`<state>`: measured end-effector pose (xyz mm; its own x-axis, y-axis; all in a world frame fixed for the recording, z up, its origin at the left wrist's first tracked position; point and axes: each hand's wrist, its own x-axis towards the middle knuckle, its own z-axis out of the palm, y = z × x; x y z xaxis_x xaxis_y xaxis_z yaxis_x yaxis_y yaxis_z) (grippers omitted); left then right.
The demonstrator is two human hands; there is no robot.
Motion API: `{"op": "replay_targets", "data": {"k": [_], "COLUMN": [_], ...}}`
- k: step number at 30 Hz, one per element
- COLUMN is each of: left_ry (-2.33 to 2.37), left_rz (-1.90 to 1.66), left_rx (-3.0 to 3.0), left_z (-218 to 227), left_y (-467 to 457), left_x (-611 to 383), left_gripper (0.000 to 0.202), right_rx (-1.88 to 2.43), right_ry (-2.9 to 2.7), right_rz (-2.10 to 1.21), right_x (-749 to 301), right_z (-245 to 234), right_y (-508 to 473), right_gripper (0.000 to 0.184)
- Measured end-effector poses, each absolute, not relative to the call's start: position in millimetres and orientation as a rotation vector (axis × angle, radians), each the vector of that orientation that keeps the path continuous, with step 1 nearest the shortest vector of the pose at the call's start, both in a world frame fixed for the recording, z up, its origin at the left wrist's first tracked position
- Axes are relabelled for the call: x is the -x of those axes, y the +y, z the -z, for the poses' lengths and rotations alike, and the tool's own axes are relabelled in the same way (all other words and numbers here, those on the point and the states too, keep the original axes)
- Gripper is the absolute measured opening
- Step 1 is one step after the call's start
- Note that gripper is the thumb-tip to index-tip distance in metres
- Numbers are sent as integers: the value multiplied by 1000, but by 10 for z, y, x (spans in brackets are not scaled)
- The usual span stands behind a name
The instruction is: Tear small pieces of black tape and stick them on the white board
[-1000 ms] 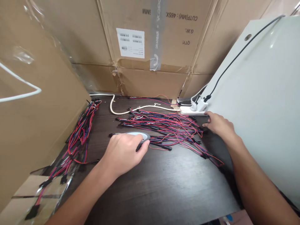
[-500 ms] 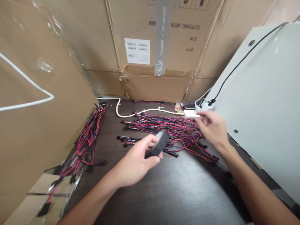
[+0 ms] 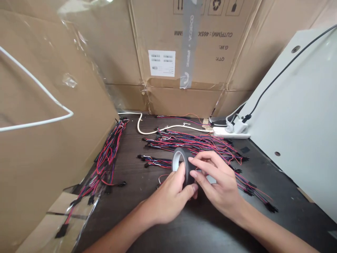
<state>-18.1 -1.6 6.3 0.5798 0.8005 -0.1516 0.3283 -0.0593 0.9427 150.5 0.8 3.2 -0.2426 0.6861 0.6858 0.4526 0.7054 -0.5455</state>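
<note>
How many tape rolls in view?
1: a black tape roll, held in the left hand, right hand at its outer side. Others could be hidden.

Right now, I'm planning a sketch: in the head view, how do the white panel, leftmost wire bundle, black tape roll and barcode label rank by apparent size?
1. White panel
2. Leftmost wire bundle
3. Black tape roll and barcode label: too alike to rank; the roll is nearer and partly hidden.

This looks like a workshop, with cartons (image 3: 168, 100) around a dark bench (image 3: 126, 225). Wire bundles (image 3: 195, 141) lie mid-frame and left; a tape roll (image 3: 186, 155) and power strip (image 3: 220, 133) show too.
</note>
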Motion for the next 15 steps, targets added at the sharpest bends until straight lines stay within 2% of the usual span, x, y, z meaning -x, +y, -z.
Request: {"op": "replay_targets", "data": {"k": [6,15], "left_ry": [1108,1259], "left_rz": [-477,-277], "left_rx": [-1818,-2285], "left_z": [-70,3], "left_y": [-45,20], "left_x": [128,155], "left_gripper": [24,23], "right_rx": [1061,1160], "right_ry": [-1718,-1583], "right_rz": [-362,-706], "right_x": [-1458,-1517], "right_z": [-91,54], "right_y": [-18,37], "right_gripper": [11,8]}}
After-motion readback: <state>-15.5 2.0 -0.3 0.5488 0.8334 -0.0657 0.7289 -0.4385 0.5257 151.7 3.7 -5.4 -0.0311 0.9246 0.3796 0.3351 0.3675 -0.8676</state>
